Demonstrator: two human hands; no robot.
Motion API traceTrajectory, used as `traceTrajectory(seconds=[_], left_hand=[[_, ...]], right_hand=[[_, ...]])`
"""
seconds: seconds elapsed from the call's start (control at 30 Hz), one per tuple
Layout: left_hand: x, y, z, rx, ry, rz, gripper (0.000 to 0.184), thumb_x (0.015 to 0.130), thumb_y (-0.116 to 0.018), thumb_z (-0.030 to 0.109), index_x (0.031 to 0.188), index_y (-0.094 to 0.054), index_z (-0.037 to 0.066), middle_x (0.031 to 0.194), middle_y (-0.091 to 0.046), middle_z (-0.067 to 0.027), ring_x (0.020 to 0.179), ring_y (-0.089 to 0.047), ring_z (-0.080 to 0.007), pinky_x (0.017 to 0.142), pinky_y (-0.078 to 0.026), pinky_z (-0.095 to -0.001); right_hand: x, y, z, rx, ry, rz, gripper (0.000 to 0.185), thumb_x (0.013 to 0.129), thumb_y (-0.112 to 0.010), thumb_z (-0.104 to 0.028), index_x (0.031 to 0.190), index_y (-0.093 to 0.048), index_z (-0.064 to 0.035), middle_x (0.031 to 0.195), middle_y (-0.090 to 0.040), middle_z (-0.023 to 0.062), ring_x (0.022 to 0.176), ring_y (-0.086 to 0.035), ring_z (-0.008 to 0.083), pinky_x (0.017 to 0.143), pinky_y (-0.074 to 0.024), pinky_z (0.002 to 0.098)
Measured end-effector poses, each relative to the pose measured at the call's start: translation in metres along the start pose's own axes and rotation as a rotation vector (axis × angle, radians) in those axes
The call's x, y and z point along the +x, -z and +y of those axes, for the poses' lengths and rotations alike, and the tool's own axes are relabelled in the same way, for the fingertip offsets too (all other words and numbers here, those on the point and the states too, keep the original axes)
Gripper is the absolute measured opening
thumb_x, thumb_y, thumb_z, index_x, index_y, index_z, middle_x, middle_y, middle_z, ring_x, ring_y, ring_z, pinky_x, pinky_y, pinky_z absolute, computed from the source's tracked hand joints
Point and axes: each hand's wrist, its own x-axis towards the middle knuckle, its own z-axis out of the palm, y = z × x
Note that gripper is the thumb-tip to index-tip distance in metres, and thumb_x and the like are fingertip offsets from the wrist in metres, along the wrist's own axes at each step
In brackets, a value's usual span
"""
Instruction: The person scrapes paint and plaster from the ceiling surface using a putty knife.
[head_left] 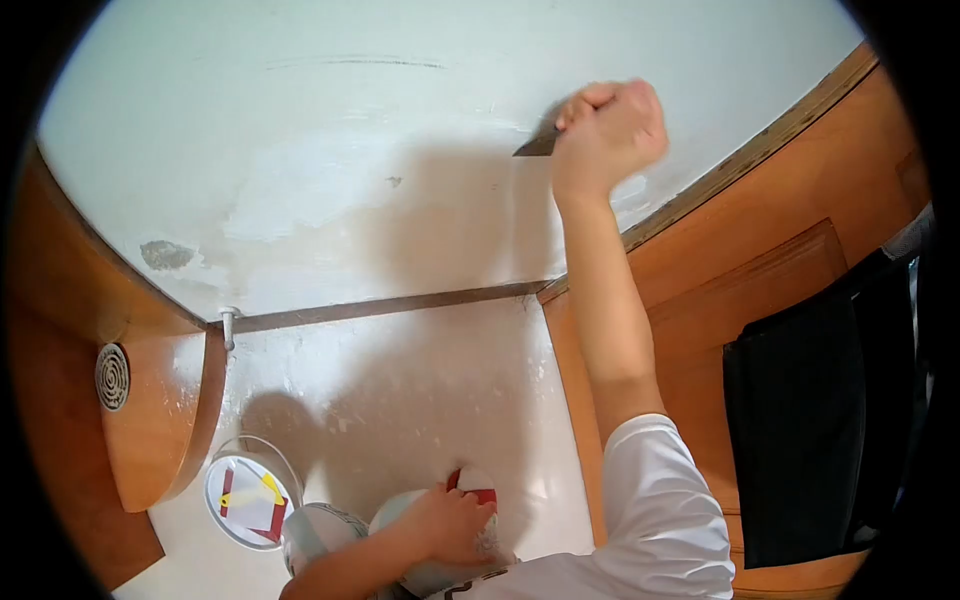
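Observation:
My right hand point(612, 135) is raised to the white wall, its fingers closed round a scraper. The scraper's dark flat blade point(537, 147) shows to the left of the fist, against the wall; the fist hides its handle. Low in the view, my left hand point(455, 525) has its fingers closed on a red-edged scraper point(482, 496) with white paste on it. Left of that hand stands a white bucket point(212, 500) with a wire handle. Red and yellow flat pieces point(270, 520) show on its top; whether they are tools or print is unclear.
The white wall point(330, 180) has a grey patch point(167, 255) and fresh white smears. A short pipe point(229, 330) sticks out near the skirting point(380, 305). Wooden panels point(160, 420) flank both sides; black cloth point(800, 430) hangs at right. A second container point(315, 530) is partly behind my left forearm.

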Motion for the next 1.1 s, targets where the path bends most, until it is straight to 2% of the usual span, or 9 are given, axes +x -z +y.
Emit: traceTrajectory(seconds=[0.13, 0.23, 0.27, 0.37, 0.57, 0.6, 0.73, 1.03, 1.1], left_hand=[[-0.001, -0.003, -0.003, 0.004, -0.007, 0.037, 0.074, 0.069, -0.055, 0.059, 0.116, -0.048, 0.002, 0.096, -0.058, -0.0166, 0.091, -0.056, -0.0306, 0.083, -0.040, -0.0394], [-0.001, -0.006, -0.001, 0.014, 0.003, 0.075, 0.068, 0.070, -0.056, 0.056, 0.110, -0.051, 0.002, 0.093, -0.059, -0.0169, 0.089, -0.057, -0.0303, 0.083, -0.041, -0.0396], [0.000, -0.010, -0.001, -0.012, 0.015, 0.092, 0.063, 0.069, -0.057, 0.054, 0.103, -0.053, 0.000, 0.091, -0.059, -0.0172, 0.090, -0.057, -0.0298, 0.083, -0.040, -0.0400], [-0.001, -0.029, 0.002, 0.046, -0.014, 0.253, 0.062, 0.068, -0.059, 0.052, 0.100, -0.053, -0.001, 0.089, -0.058, -0.0175, 0.087, -0.057, -0.0300, 0.083, -0.041, -0.0393], [-0.004, -0.034, 0.012, -0.037, 0.013, 0.295, 0.044, 0.062, -0.066, 0.041, 0.078, -0.060, 0.000, 0.069, -0.058, -0.0119, 0.064, -0.057, -0.0279, 0.067, -0.042, -0.0456], [-0.005, -0.024, 0.017, 0.021, 0.081, 0.133, 0.035, 0.064, -0.063, 0.038, 0.083, -0.065, 0.008, 0.081, -0.063, -0.0077, 0.077, -0.060, -0.0227, 0.082, -0.038, -0.0450], [-0.010, -0.014, 0.017, 0.016, 0.046, 0.023, 0.043, 0.066, -0.061, 0.036, 0.096, -0.062, 0.006, 0.093, -0.063, -0.0099, 0.089, -0.059, -0.0234, 0.090, -0.035, -0.0486], [0.008, -0.044, 0.019, 0.048, 0.097, 0.250, 0.047, 0.067, -0.063, 0.037, 0.099, -0.060, 0.003, 0.097, -0.061, -0.0113, 0.093, -0.057, -0.0256, 0.094, -0.032, -0.0481], [0.010, -0.055, 0.017, -0.005, 0.075, 0.423, 0.037, 0.061, -0.064, 0.024, 0.091, -0.060, 0.003, 0.094, -0.058, -0.0124, 0.087, -0.055, -0.0283, 0.080, -0.040, -0.0434]], right_hand=[[0.023, 0.012, -0.021, 0.290, -0.057, 0.188, 0.036, 0.084, -0.038, -0.024, 0.055, -0.035, -0.0017, 0.043, -0.036, 0.0031, 0.036, -0.035, 0.0115, 0.035, -0.0299, 0.0224], [0.015, 0.005, -0.026, 0.114, 0.126, 0.027, 0.034, 0.082, -0.038, -0.020, 0.054, -0.033, -0.0033, 0.045, -0.034, 0.0033, 0.038, -0.035, 0.0135, 0.035, -0.0289, 0.0235], [0.009, 0.013, -0.018, -0.113, 0.393, -0.030, 0.033, 0.085, -0.037, -0.019, 0.056, -0.034, -0.0033, 0.047, -0.036, 0.0043, 0.041, -0.036, 0.0139, 0.037, -0.0304, 0.0251], [-0.036, 0.037, -0.023, 0.195, -0.166, 0.028, 0.030, 0.086, -0.039, -0.020, 0.061, -0.037, -0.0029, 0.048, -0.037, 0.0043, 0.044, -0.036, 0.0129, 0.042, -0.0333, 0.0257], [-0.213, 0.118, 0.003, -0.172, -0.671, 0.029, 0.021, 0.089, -0.042, -0.014, 0.072, -0.043, -0.0027, 0.060, -0.045, 0.0044, 0.054, -0.042, 0.0118, 0.052, -0.0387, 0.0261], [-0.243, 0.138, 0.010, -0.220, -0.666, -0.035, 0.018, 0.090, -0.043, -0.015, 0.077, -0.046, -0.0017, 0.064, -0.048, 0.0046, 0.058, -0.045, 0.0120, 0.057, -0.0411, 0.0259], [-0.318, 0.185, 0.013, -0.276, -0.924, -0.200, 0.014, 0.090, -0.048, -0.013, 0.091, -0.054, 0.0003, 0.080, -0.058, 0.0064, 0.074, -0.055, 0.0133, 0.073, -0.0440, 0.0246], [-0.345, 0.181, 0.031, -0.529, -0.840, -0.449, 0.017, 0.083, -0.057, -0.009, 0.095, -0.061, 0.0034, 0.086, -0.063, 0.0070, 0.076, -0.057, 0.0111, 0.069, -0.0450, 0.0227], [-0.343, 0.191, 0.044, -0.649, -0.814, -0.469, 0.016, 0.084, -0.057, -0.008, 0.093, -0.060, 0.0055, 0.087, -0.061, 0.0079, 0.078, -0.056, 0.0128, 0.069, -0.0473, 0.0234]])
